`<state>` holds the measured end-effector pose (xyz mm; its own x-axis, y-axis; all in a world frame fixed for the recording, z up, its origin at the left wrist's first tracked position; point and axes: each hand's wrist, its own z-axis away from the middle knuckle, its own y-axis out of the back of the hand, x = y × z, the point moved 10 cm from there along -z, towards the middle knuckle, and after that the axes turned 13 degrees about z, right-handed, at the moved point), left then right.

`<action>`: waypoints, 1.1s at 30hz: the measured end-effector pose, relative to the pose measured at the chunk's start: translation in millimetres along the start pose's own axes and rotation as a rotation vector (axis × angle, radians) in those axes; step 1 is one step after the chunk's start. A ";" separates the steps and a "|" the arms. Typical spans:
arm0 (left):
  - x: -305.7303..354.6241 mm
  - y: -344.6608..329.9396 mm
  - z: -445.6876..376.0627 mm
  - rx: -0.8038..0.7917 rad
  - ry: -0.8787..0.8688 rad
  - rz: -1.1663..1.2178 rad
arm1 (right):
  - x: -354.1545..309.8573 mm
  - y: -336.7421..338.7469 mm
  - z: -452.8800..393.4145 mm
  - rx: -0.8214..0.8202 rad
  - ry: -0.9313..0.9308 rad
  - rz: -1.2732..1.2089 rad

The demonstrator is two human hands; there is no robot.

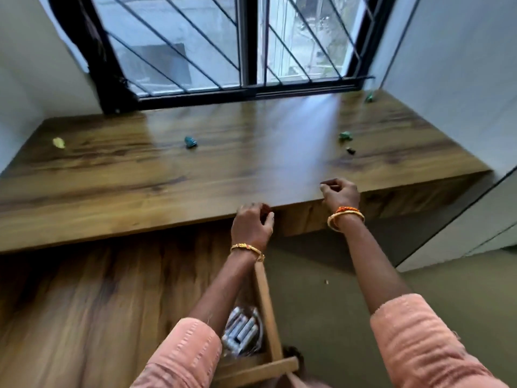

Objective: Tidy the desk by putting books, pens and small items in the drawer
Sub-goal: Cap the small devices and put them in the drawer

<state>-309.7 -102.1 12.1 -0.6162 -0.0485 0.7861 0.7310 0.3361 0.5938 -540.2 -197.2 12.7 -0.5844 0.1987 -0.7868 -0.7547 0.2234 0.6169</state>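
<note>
The wooden desk (140, 177) under the window carries a few small items: a blue one (190, 142), a green one (345, 135), a tiny dark one (350, 150), another green one (369, 97) at the far right corner and a yellow one (58, 142) at the left. Over the desk's front edge, my left hand (253, 222) has its fingers curled round a small dark-red thing (265, 210). My right hand (340, 191) hovers over the same edge with curled fingers, and nothing shows in it. Below my arms the drawer (264, 289) is pulled out.
Inside the drawer lies a clear bag of grey cylinders (243, 331). A barred window (249, 43) backs the desk, with white walls on both sides. A lower wooden surface (84, 303) lies at the left. The picture is motion-blurred.
</note>
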 end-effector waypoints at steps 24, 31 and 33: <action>-2.7 -90.4 -67.8 0.117 -0.029 -0.023 | 23.2 -7.0 -235.3 0.093 0.019 0.546; -4.3 -92.8 -67.3 0.092 -0.039 -0.043 | 30.3 -10.0 -217.9 0.004 -0.019 0.341; -3.3 -93.8 -67.7 0.053 -0.033 -0.015 | 28.0 -9.1 -195.8 -0.017 -0.056 0.175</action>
<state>-356.5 -197.2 -34.6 -0.6371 -0.0235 0.7704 0.7053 0.3853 0.5950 -608.2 -380.6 -18.7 -0.6900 0.2861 -0.6649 -0.6483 0.1644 0.7435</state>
